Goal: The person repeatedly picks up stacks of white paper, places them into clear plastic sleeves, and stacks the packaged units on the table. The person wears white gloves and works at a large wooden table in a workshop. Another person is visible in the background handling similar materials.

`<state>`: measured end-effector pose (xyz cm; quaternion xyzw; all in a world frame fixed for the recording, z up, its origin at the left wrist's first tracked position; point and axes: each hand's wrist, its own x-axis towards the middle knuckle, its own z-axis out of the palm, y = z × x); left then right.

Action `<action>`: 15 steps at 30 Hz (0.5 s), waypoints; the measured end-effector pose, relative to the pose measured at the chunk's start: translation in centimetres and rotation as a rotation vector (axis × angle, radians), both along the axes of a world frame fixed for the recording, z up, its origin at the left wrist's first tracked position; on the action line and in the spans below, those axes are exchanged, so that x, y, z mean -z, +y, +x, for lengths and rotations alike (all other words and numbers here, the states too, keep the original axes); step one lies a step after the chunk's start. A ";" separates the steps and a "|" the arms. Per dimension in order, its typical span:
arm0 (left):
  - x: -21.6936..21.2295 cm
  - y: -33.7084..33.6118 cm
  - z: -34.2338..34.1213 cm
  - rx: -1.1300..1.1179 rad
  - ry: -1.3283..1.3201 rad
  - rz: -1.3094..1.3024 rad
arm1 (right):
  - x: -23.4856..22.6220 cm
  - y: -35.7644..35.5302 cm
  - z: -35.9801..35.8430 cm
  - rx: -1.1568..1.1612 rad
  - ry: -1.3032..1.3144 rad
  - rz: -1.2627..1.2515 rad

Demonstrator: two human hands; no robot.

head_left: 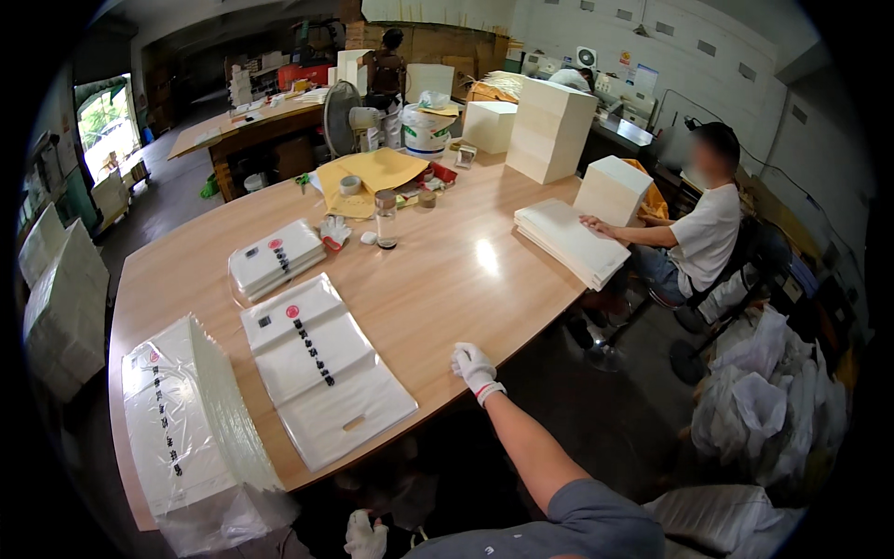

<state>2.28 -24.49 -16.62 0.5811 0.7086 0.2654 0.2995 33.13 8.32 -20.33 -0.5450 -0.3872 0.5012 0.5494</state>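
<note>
My right hand, in a white glove, rests on the near edge of the table with its fingers curled in and nothing visible in them. Low at the bottom edge, my left hand, also gloved in white, is beside my body below the tabletop; the frame cuts it off and its grip is unclear. Between the table edge and the middle lies a flat stack of white plastic bags with a cut-out handle. Left of it stands a tall stack of printed white sheets in clear plastic. Behind lies a smaller bundle of folded white bags.
On the wooden table stand a glass jar, yellow paper, a glove and tall white blocks. A seated person touches a white paper stack at right. Plastic bags heap on the floor.
</note>
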 end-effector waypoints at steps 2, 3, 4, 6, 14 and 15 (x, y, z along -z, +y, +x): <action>-0.1 0.1 0.0 -0.007 -0.020 -0.048 | -0.9 -0.9 -0.4 -0.063 0.023 0.019; -0.2 0.3 0.2 0.004 -0.032 -0.070 | -1.4 -1.8 -0.1 -0.058 0.037 0.011; 0.0 0.3 0.1 0.017 -0.049 -0.023 | -1.7 -2.5 -0.4 -0.063 0.053 0.000; -0.8 0.9 0.2 0.029 -0.075 -0.066 | -3.1 -4.9 0.5 -0.078 0.059 -0.053; 0.5 1.1 -1.3 -0.007 0.034 -0.076 | -10.9 -11.5 0.6 -0.241 0.017 -0.129; 0.9 2.0 -1.5 0.022 0.052 -0.029 | -12.0 -11.8 1.5 -0.242 0.001 -0.131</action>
